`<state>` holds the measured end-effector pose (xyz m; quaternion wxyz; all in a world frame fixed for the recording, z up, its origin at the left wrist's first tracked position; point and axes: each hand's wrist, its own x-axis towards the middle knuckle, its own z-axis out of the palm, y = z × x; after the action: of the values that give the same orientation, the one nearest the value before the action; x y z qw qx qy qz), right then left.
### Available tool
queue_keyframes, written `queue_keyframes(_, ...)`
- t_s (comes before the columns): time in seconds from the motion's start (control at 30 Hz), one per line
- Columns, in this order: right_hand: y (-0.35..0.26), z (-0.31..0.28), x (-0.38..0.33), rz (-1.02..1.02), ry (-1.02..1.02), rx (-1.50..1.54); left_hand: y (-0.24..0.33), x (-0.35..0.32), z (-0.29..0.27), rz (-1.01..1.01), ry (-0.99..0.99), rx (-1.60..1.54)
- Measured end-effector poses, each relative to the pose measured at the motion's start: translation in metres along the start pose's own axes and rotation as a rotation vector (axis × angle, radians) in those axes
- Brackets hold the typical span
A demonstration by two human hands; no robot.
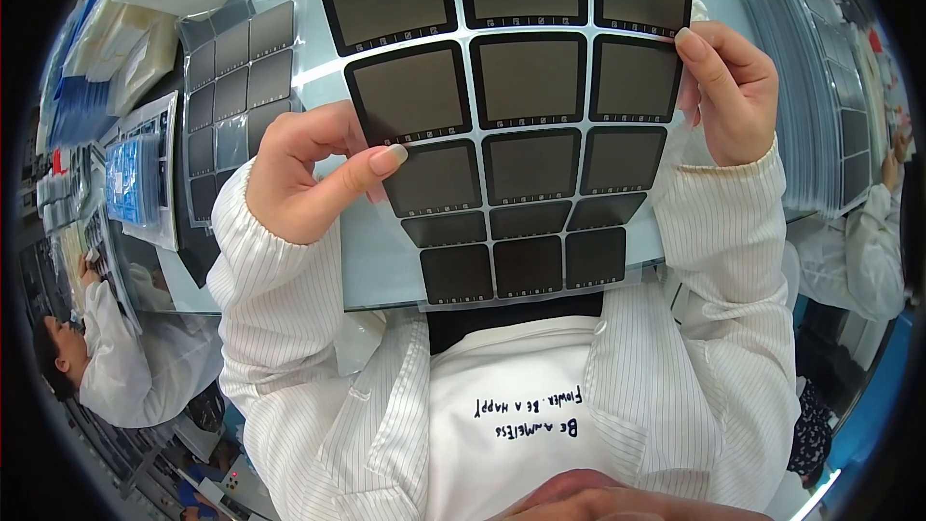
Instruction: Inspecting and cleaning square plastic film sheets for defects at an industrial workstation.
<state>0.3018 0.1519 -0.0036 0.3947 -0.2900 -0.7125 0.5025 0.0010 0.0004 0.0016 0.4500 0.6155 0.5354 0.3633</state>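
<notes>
A clear flexible sheet [467,87] carrying rows of dark, black-bordered rectangular panels is held up in front of me, its near end bending down over the table edge. My left hand [313,166] pinches its left side, thumb on the front and fingers behind. On the right side, higher up, my right hand [731,87] grips the edge between thumb and fingers. Small pale marks run along the lower border of each panel. The fingertips behind the sheet are partly hidden.
A similar panel sheet [231,77] lies to the left, beside a blue plastic-wrapped pack [135,178] and stacked clear films [145,48]. A tall stack of clear-edged sheets [805,87] stands right. Co-workers in white striped coats sit left [135,367] and right [868,241].
</notes>
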Motion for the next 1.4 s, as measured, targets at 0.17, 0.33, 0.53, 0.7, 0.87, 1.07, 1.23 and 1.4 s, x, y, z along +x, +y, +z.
queue_keyframes(0.17, -0.001, 0.000, 0.002, 0.035, 0.013, 0.036, -0.001, 0.000, 0.000, -0.003, 0.017, -0.008)
queue_keyframes(0.33, 0.001, 0.001, 0.001, -0.005, 0.005, -0.011, -0.003, 0.001, -0.003, 0.052, 0.011, 0.014)
queue_keyframes(0.53, 0.001, 0.001, 0.001, -0.004, 0.037, -0.021, -0.003, 0.001, -0.004, 0.078, 0.005, -0.026)
queue_keyframes(0.7, 0.001, 0.002, 0.001, -0.002, 0.040, -0.017, -0.004, 0.002, -0.005, 0.101, 0.000, -0.020)
queue_keyframes(0.87, 0.001, 0.001, 0.001, -0.002, 0.040, -0.024, -0.005, 0.002, -0.004, 0.095, 0.007, -0.009)
queue_keyframes(1.07, 0.001, 0.000, 0.001, -0.002, 0.033, -0.028, -0.002, 0.002, -0.002, 0.056, 0.038, 0.005)
queue_keyframes(1.23, 0.003, -0.005, 0.002, 0.024, -0.009, 0.040, 0.003, 0.002, 0.000, 0.026, 0.067, 0.008)
queue_keyframes(1.4, 0.003, -0.008, 0.003, -0.039, -0.072, 0.106, 0.006, 0.001, 0.003, 0.018, 0.136, -0.028)
